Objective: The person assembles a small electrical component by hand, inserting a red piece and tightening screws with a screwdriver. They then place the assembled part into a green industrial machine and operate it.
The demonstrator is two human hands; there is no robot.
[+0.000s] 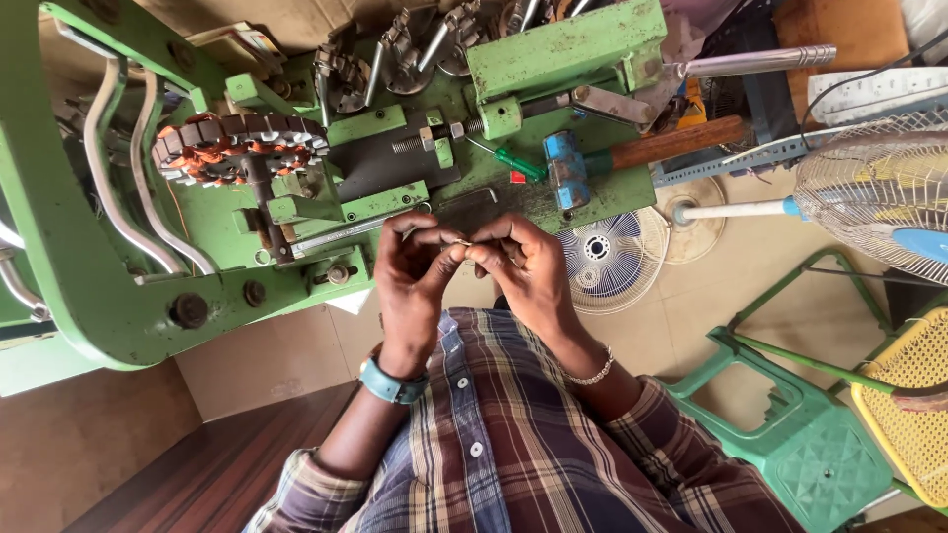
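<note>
Left hand (413, 271) and right hand (521, 262) pinch 1 small thin part (462, 242) between fingertips; green winding machine (197, 227) just beyond.

Machine: a big green metal machine (118, 296) is standing at the left.
Coil ring: a round ring with orange wire (237, 148) is sitting on the machine.
Hammer: a blue-headed hammer (632, 153) is lying on top.
Screwdriver: a small green one (518, 163) is lying beside the hammer.
Fan: a wire fan (879, 188) is standing at the right.
Chair: a green plastic chair (800, 434) is sitting below the fan.
</note>
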